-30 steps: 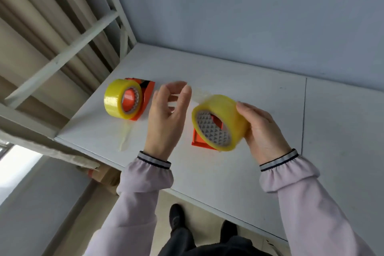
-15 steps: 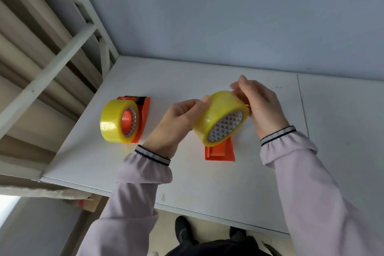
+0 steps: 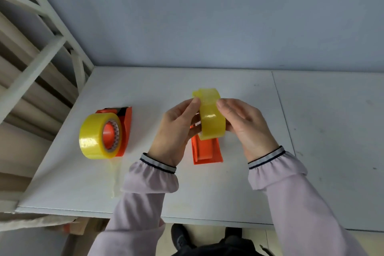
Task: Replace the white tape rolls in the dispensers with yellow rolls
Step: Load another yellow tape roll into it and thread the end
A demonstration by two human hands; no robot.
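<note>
Both hands, left [image 3: 176, 129] and right [image 3: 245, 124], pinch the yellow roll [image 3: 212, 118], now turned edge-on above the orange dispenser [image 3: 206, 151]; bare table [image 3: 332, 131] lies rightward.

One view only, head cam, wide-angle, so nothing shared w/ a 2nd view. It sits above and behind the hands, facing fwd and steeply down. Left hand [image 3: 176, 129] and right hand [image 3: 245, 124] are near frame centre, close to the lens, sleeves running in from the bottom edge. The counter [image 3: 207, 193] spreads under and beyond the hands; the wall [image 3: 207, 16] fills the top half past them. Straight lines bend toward the frame edges.
</note>
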